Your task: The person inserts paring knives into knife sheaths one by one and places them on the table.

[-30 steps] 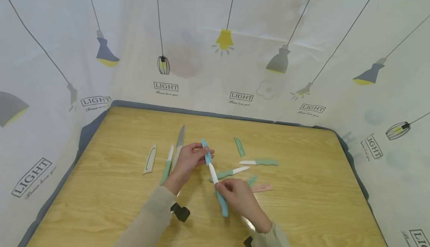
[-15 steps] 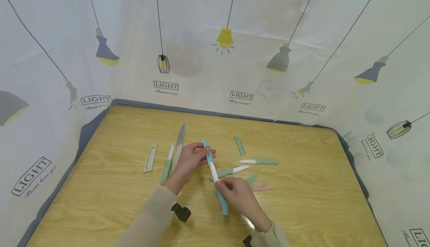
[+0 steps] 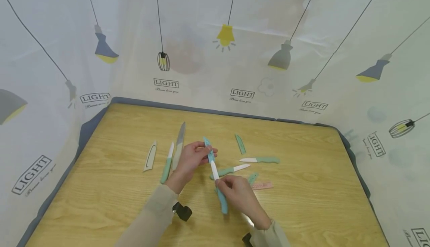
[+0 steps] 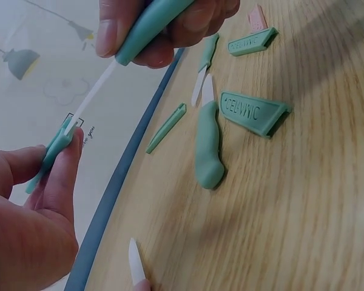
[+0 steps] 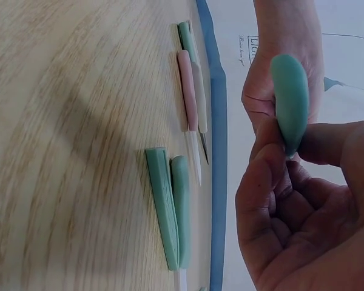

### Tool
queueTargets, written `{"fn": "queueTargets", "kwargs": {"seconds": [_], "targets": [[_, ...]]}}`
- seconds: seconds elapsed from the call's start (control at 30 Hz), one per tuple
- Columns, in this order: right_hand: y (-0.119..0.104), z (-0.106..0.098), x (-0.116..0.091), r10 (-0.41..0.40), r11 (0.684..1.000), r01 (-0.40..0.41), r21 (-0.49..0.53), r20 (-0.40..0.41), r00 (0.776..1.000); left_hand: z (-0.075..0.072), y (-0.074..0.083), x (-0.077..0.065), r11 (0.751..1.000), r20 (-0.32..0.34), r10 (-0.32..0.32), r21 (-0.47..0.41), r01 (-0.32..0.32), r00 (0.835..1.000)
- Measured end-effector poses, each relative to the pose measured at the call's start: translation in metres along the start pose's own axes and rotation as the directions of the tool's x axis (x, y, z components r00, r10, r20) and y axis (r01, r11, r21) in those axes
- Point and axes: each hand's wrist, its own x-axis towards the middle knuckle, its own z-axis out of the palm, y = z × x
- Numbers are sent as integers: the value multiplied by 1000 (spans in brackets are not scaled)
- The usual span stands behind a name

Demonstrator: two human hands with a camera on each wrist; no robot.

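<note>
A: Head view?
B: Left hand point(image 3: 189, 158) pinches the flat blue sheath point(image 3: 211, 156). Right hand point(image 3: 237, 195) is clamped on the blue-handled knife point(image 3: 222, 201), at the neck. White blade spans between, tip end at the sheath mouth. Both held above the middle of the wood-grain bench point(image 3: 302, 202), well off its left and right edges.
A: Lying about?
B: Cream sheath point(image 3: 150, 157) toward left edge. Long cream-handled steel knife point(image 3: 180, 135), point toward far edge.
A: Left wrist?
B: Blade meets the slotted end; depth inside, can't tell. Lettered green sheath point(image 4: 253, 113), tapered, beside a smooth, bulbous-ended green-handled knife point(image 4: 209, 151).
A: Right wrist?
B: Thumb and fingers clamped, rounded handle butt showing. Pink-handled knife point(image 5: 187, 94) lies beside the steel one, near the blue-trimmed edge.
</note>
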Motion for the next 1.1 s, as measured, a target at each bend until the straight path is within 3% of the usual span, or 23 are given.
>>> {"fn": "queueTargets", "kwargs": {"seconds": [0.23, 0.8, 1.1], "targets": [[-1, -2, 3, 21, 999, -21, 32, 0, 1000, 4, -3, -2, 1000, 55, -4, -5, 4, 999], [-6, -4, 8, 70, 997, -69, 39, -12, 997, 11, -2, -8, 1000, 67, -3, 5, 2, 998], [-4, -3, 12, 57, 995, -54, 78, -27, 998, 12, -2, -9, 1000, 56, -10, 15, 9, 998]]}}
